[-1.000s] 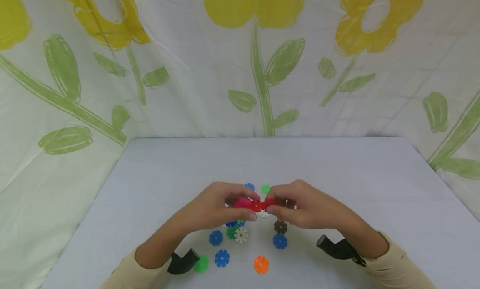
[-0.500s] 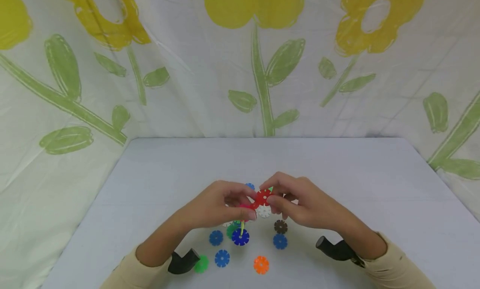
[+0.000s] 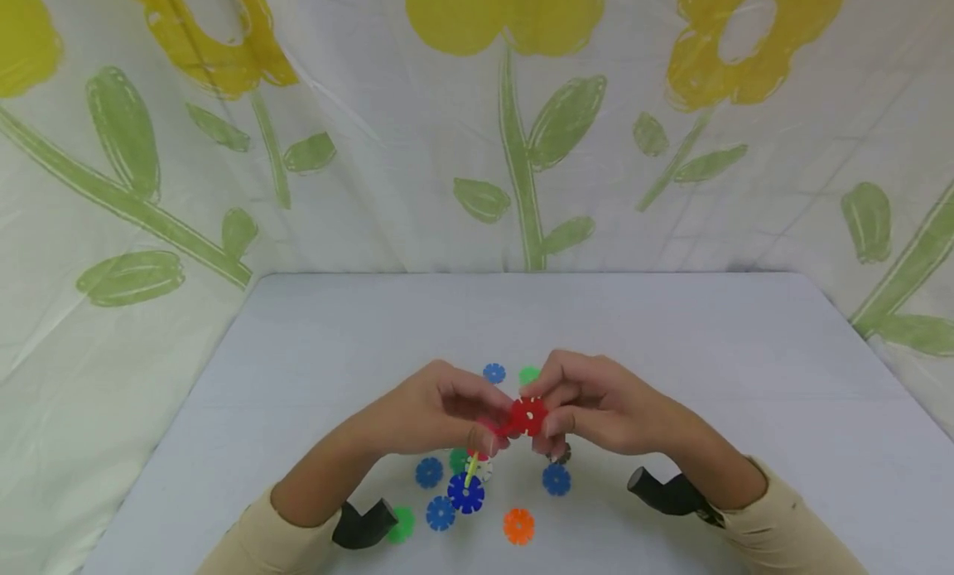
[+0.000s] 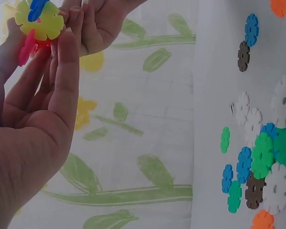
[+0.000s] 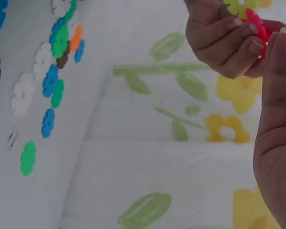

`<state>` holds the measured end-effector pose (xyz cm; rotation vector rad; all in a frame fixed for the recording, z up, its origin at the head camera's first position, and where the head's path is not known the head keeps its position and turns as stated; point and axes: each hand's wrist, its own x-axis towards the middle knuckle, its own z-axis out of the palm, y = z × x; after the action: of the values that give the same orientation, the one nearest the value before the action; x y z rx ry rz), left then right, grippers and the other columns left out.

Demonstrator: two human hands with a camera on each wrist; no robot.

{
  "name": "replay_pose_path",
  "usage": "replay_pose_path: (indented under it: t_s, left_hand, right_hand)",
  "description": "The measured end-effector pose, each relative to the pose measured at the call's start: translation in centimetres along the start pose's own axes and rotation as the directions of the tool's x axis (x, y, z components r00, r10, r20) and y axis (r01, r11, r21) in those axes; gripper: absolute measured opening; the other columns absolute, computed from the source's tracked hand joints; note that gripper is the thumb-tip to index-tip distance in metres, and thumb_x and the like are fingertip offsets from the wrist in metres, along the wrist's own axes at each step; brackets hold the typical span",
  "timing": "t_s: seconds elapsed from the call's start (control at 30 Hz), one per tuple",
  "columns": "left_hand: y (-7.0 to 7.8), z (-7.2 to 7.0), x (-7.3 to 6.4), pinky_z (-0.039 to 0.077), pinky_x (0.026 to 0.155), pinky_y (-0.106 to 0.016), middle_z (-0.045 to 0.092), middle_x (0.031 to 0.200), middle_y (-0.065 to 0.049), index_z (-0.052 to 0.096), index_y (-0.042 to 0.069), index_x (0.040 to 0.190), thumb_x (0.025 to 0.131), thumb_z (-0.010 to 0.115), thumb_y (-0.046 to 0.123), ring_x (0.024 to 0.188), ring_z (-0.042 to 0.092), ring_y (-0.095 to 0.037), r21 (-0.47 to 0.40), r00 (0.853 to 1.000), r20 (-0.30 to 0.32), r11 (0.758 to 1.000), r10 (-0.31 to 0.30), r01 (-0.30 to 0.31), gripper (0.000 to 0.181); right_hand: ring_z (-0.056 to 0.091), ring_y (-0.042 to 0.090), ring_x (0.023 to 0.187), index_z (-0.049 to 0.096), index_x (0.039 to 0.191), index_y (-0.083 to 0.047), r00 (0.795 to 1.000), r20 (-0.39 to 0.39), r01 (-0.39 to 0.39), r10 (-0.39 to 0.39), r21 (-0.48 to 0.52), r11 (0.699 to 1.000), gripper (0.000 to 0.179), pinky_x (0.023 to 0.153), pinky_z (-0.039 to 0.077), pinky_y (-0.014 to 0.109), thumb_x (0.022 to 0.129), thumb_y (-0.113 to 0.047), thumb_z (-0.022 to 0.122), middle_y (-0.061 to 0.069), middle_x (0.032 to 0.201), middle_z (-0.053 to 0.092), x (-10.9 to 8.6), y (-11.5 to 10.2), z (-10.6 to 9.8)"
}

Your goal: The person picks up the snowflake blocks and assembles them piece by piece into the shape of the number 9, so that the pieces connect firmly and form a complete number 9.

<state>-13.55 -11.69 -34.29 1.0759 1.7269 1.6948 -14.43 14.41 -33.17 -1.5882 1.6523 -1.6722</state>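
Observation:
Both hands hold a joined string of notched plastic discs above the table. My right hand (image 3: 611,405) pinches a red disc (image 3: 529,416) between thumb and fingers, its face toward the head camera. Close on its left, my left hand (image 3: 417,413) grips the pink disc (image 4: 27,47), partly hidden by the fingers. A yellow disc (image 4: 40,20) and a dark blue disc (image 3: 466,493) hang below the left hand, joined on edge. In the right wrist view, the pink disc (image 5: 255,24) shows beside the left fingers; the joint between red and pink is partly covered.
Loose discs lie on the white table (image 3: 671,326) under and around the hands: an orange one (image 3: 518,526), several blue ones (image 3: 556,480), green ones (image 3: 401,525), white ones and brown ones (image 4: 255,191). A flower-printed cloth (image 3: 373,144) hangs behind the table.
The red disc has turned face-on and shifted slightly right and down in the right fingers. The dark blue disc and yellow disc have swung out below the left hand, toward the person.

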Motion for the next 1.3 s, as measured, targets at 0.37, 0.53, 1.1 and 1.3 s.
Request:
replay_pose_path:
  t_s: [0.37,0.53,1.1,1.3]
  left_hand:
    - [0.3,0.3,-0.1,0.059,0.077,-0.044,0.071,0.101,-0.025,0.066,-0.013,0.115,0.092,0.072,0.006,0.088,0.072,-0.027,-0.031,0.998,0.05,0.999,0.04,-0.038,0.03]
    - [0.6,0.1,-0.1,0.059,0.077,-0.044,0.071,0.101,-0.022,0.066,-0.01,0.116,0.091,0.074,0.005,0.087,0.072,-0.03,-0.012,0.999,0.035,1.0,0.007,-0.006,0.03]
    - [1.3,-0.7,-0.1,0.059,0.076,-0.038,0.069,0.109,-0.003,0.068,0.009,0.118,0.094,0.07,0.012,0.09,0.07,-0.02,0.284,0.973,-0.227,0.952,-0.047,0.113,0.025]
    - [2.0,-1.1,-0.5,0.06,0.076,-0.039,0.07,0.1,-0.001,0.07,0.01,0.11,0.096,0.068,0.014,0.087,0.07,-0.023,0.297,0.952,-0.306,0.946,-0.033,0.129,0.014]
  right_hand:
    - [0.071,0.034,0.073,0.046,0.111,0.013,0.992,0.048,0.112,-0.116,0.079,0.991,0.023,0.061,0.06,0.042,0.098,-0.001,0.058,0.027,0.089,0.069,0.2,0.9,0.3]
    - [0.068,0.025,0.068,0.052,0.116,0.008,0.997,-0.008,0.07,-0.07,-0.021,0.997,0.022,0.057,0.059,0.037,0.096,0.002,0.06,0.019,0.087,0.07,0.3,1.0,0.6]
    - [0.065,0.008,0.089,0.058,0.13,-0.012,0.979,-0.099,-0.201,0.178,-0.619,0.759,0.04,0.075,0.057,0.025,0.093,-0.005,0.071,-0.004,0.108,0.069,-0.1,1.7,-0.6]
    - [0.063,0.007,0.089,0.07,0.109,-0.014,0.857,-0.04,-0.363,0.513,-0.754,0.548,0.024,0.08,0.055,0.025,0.087,-0.007,0.078,-0.007,0.098,0.068,-0.4,2.7,-0.6]
